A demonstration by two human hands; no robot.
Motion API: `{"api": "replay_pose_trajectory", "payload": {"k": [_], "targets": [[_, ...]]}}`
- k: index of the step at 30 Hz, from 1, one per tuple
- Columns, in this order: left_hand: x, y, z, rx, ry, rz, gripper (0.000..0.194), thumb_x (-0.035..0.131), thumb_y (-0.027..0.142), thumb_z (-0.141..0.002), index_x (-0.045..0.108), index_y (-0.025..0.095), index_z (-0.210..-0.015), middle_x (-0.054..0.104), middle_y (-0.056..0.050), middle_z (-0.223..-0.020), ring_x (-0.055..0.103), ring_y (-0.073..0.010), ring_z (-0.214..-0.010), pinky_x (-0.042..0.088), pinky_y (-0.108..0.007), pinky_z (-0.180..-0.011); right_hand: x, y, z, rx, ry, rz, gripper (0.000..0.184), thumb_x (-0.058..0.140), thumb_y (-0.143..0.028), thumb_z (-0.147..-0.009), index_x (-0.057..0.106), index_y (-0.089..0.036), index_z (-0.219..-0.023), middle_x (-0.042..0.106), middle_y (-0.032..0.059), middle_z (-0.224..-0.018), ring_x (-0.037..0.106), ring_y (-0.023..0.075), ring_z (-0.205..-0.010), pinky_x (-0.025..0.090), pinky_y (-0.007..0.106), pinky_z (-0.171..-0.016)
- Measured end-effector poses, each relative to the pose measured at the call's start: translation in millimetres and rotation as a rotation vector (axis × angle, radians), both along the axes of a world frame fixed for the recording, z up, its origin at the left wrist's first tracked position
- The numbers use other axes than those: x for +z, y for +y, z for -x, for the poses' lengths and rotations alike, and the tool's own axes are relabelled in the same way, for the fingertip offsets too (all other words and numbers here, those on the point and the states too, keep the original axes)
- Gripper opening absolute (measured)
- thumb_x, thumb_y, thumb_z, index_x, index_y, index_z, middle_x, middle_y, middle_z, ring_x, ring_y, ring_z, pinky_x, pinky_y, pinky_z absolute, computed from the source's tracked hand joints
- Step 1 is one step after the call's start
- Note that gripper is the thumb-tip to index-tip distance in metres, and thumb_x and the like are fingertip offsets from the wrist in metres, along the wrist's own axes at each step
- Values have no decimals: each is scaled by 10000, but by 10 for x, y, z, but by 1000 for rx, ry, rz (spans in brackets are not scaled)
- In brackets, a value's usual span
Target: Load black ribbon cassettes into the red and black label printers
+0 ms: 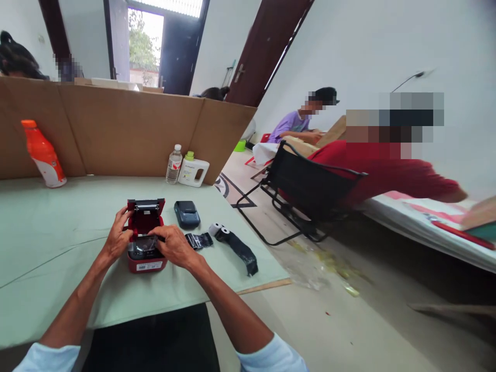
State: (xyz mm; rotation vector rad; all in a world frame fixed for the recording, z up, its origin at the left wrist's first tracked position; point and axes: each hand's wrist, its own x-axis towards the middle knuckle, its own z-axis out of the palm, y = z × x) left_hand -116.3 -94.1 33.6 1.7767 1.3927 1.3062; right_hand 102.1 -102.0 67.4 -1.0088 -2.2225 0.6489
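A small red and black label printer sits on the table in front of me with its lid raised. My left hand is closed around the printer's left side, fingers up by the lid and thumb near the opening. On the other side, my right hand has its fingers pinched together at the right edge of the opening; what lies between them is too small to make out. Shiny see-through material shows between my hands. Beyond my right hand are a dark blue handheld device and a crumpled black plastic wrapper.
Two small white rolls and a black strip lie on the green table. A cardboard screen lines its back, with an orange bottle, a water bottle and a white jug. People sit at right near a black folding chair.
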Motion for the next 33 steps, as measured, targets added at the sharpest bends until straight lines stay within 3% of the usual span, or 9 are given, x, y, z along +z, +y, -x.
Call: {"api": "replay_pose_trajectory", "payload": {"k": [6, 13, 17, 21, 27, 30, 33], "targets": [[-38, 54, 10, 11, 2, -10, 596, 535, 159, -742, 638, 236, -1325, 456, -83, -1550, 404, -277, -1487, 365, -478, -1243, -36, 40, 34, -9, -32, -46, 275, 608, -41, -889, 797, -227, -963, 817, 34, -981, 738, 200, -898, 476, 299, -856], [-55, 66, 3, 6, -31, -18, 555, 574, 167, -789, 648, 254, -1332, 450, -69, -1552, 396, -271, -1491, 324, -462, -1267, -69, 67, 51, -29, 11, -31, 237, 600, -96, -926, 800, -223, -935, 800, 23, -850, 698, 175, -750, 454, 269, -767], [-35, 37, 11, -57, -65, 29, 555, 600, 253, -839, 606, 264, -1394, 373, -82, -1600, 382, -290, -1498, 423, -464, -1207, -44, 128, 56, -42, -15, -4, 199, 610, -157, -954, 784, -223, -885, 755, 14, -758, 640, 166, -700, 413, 263, -720], [-22, 32, 54, -101, -57, 57, 680, 643, 206, -759, 576, 285, -1431, 331, -68, -1625, 339, -313, -1517, 483, -453, -1157, -35, 205, 67, -29, 45, 40, 247, 588, -161, -949, 691, -200, -728, 684, 9, -726, 581, 164, -735, 383, 262, -708], [-14, 72, 75, -124, -84, 105, 696, 600, 171, -720, 597, 296, -1404, 348, -66, -1593, 474, -313, -1397, 622, -427, -962, -23, 331, 5, 49, 175, 278, 309, 553, -224, -962, 594, -175, -660, 532, -43, -631, 456, 129, -618, 349, 250, -616], [-9, 76, 56, -97, -56, 105, 691, 578, 165, -716, 602, 285, -1396, 363, -61, -1581, 452, -301, -1417, 612, -394, -977, 32, 329, -32, 130, 175, 295, 234, 616, -223, -940, 678, -163, -723, 619, -38, -681, 516, 131, -646, 406, 252, -664], [-14, 70, 28, -66, -21, 102, 658, 549, 165, -737, 608, 264, -1384, 386, -60, -1563, 436, -282, -1438, 580, -369, -1024, 83, 274, -26, 214, 104, 211, 154, 658, -133, -892, 756, -188, -787, 732, -18, -778, 624, 163, -769, 466, 300, -845]]}}
